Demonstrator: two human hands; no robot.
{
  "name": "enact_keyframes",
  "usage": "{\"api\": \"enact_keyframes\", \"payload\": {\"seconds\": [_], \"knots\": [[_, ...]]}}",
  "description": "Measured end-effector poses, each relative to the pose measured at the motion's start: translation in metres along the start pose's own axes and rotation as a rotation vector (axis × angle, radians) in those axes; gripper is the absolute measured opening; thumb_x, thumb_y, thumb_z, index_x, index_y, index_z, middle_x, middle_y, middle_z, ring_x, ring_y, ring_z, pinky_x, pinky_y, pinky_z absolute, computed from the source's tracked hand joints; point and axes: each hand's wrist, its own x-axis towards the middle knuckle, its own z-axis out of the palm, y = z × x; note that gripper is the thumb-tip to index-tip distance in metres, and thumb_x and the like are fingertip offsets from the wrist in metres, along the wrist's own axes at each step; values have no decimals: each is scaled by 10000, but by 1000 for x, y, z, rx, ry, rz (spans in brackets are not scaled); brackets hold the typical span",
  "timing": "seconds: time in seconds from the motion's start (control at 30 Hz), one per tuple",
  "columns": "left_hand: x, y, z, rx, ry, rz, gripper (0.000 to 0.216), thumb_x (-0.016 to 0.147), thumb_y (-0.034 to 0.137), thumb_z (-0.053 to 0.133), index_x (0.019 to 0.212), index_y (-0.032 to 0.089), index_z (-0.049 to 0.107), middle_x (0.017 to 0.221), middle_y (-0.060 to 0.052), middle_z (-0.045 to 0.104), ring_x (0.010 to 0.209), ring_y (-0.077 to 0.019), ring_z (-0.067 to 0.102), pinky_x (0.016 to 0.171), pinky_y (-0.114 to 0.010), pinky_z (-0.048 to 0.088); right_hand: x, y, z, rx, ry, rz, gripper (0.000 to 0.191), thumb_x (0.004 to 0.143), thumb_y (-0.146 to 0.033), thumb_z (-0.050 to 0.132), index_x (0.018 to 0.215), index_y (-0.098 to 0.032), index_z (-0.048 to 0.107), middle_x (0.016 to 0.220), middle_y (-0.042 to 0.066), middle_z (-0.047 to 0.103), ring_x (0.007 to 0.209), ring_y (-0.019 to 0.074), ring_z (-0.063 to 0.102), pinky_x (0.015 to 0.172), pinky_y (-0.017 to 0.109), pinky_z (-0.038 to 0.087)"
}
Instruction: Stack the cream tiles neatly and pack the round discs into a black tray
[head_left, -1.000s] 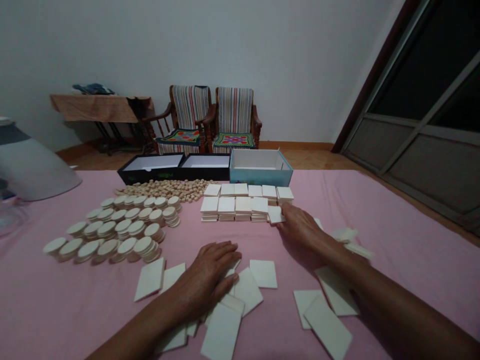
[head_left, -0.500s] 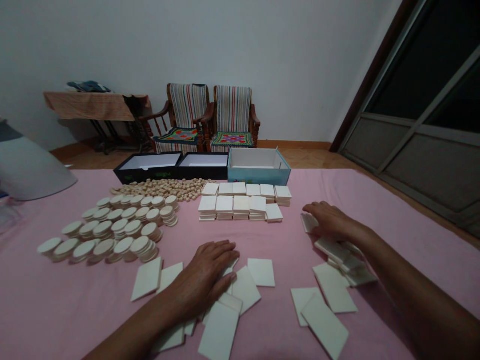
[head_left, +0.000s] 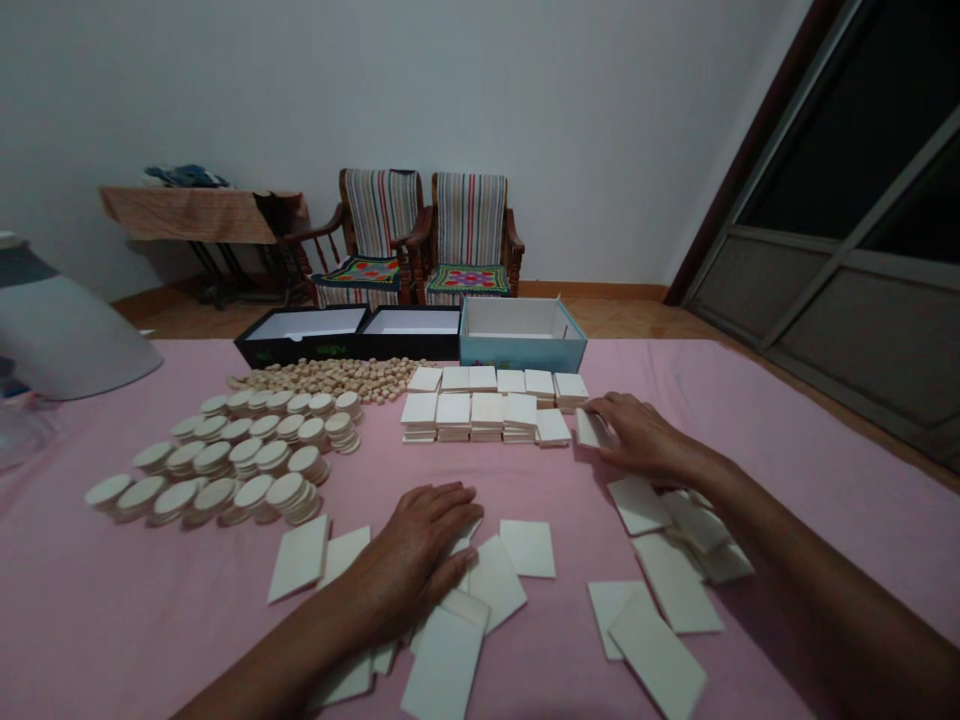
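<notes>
My left hand (head_left: 416,555) lies flat, fingers stretched, on a heap of loose white square tiles (head_left: 480,585) near the front of the pink cloth (head_left: 112,600). My right hand (head_left: 634,435) reaches toward the neat stacks of square tiles (head_left: 487,405) and its fingers are closed on a white square tile (head_left: 589,427), held just right of the last low stack (head_left: 553,427). More loose tiles (head_left: 667,570) lie under and beside my right forearm.
Round wooden discs (head_left: 240,455) stand in stacks at left, with a heap of small wooden pieces (head_left: 337,378) behind. Two black boxes (head_left: 300,335) and a blue box (head_left: 521,335) stand open at the far edge. A pale curved object (head_left: 60,335) sits far left.
My right hand went from the stacks out to the loose tiles at right, took hold of one, and has come back toward the stacks. My left hand has stayed put.
</notes>
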Motion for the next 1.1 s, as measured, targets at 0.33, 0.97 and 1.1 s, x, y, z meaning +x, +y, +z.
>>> {"api": "enact_keyframes", "payload": {"seconds": [0.33, 0.97, 1.1], "knots": [[0, 2, -1, -12, 10, 0, 379, 868, 240, 522, 1246, 217, 519, 1326, -117, 531, 1233, -261, 468, 1016, -479, 395, 14, -30, -1, 59, 208, -87, 345, 808, -212, 520, 1149, -160, 548, 1131, 139, 570, 1051, 265, 498, 855, 381, 375], [1, 0, 0, -4, 30, 9, 365, 869, 241, 518, 1232, 212, 540, 1307, -126, 546, 1217, -267, 487, 993, -485, 421, -59, -19, -17, -44, -363, -52, 474, 627, -149, 658, 1098, -181, 613, 1124, 144, 593, 1068, 309, 531, 922, 451, 367], [0, -3, 3, -5, 25, 8, 377, 871, 262, 518, 1246, 219, 528, 1323, -120, 533, 1229, -268, 472, 1008, -491, 403, -49, -16, -18, 37, -242, -81, 444, 688, -286, 657, 1115, -181, 596, 1112, 136, 582, 1036, 296, 523, 912, 444, 370]]}}
